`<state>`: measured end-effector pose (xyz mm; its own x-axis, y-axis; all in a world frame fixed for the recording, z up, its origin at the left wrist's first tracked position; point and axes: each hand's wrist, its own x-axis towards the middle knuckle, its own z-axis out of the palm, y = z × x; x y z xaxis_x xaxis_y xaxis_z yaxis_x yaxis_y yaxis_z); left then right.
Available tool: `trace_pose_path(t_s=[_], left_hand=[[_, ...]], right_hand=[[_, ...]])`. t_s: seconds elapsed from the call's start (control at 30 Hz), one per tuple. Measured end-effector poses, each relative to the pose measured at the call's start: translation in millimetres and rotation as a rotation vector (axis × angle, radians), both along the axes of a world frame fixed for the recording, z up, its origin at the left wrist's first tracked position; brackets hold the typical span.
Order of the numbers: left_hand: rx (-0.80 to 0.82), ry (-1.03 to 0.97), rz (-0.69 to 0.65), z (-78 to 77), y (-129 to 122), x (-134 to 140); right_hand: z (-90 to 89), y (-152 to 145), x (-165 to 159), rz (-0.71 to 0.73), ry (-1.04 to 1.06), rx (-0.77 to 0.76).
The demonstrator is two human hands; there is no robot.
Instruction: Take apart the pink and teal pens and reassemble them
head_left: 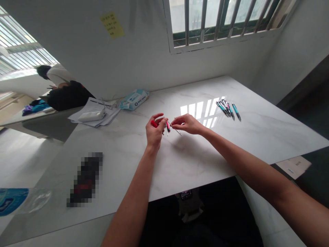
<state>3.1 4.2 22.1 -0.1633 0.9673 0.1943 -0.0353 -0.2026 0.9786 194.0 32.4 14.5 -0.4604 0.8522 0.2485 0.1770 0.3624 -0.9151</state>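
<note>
My left hand [153, 135] is closed around a red pen barrel [154, 124] above the middle of the table, its fingers hiding part of it. Beside those fingertips is a red and black pen part [168, 127]; whether it is held or lies on the table I cannot tell. Just to the right, my right hand [189, 124] pinches a thin, light-coloured stick like a pen refill [177, 131], which slants down below the fingers. The fingertips of both hands are close together.
Several teal, black and red pens [226, 108] lie at the right on the white table [205, 161]. A wipes pack [135, 99] and papers [96, 120] with a white device are at back left. A bottle [25, 200] and a blurred dark object [86, 180] lie front left.
</note>
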Motion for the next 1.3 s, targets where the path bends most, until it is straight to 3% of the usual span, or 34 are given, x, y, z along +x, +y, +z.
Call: trace_pose_path(t_s=[0.1, 0.23, 0.37, 0.5, 0.63, 0.97, 1.3], left_hand=[[0.005, -0.028, 0.029, 2.4, 1, -3], [-0.008, 0.029, 0.039, 1.6, 1, -6], [-0.004, 0.112, 0.039, -0.9, 0, -7], [0.022, 0.166, 0.022, -4.8, 2, -10], [0.070, 0.261, 0.024, -7.1, 2, -10], [0.021, 0.704, 0.078, 2.1, -5, -7], [-0.035, 1.193, -0.002, 24.0, 25, 51]], right_hand=[[6.1, 4, 14, -0.092, -0.094, 0.010], [16.0, 18, 42, -0.390, -0.234, 0.037], [11.8, 30, 66, -0.550, -0.441, 0.023], [-8.2, 28, 75, -0.540, -0.556, -0.004], [-25.2, 24, 77, -0.494, -0.533, 0.003], [-30.8, 28, 76, -0.464, -0.551, 0.084], [-36.8, 33, 68, -0.516, -0.527, 0.079]])
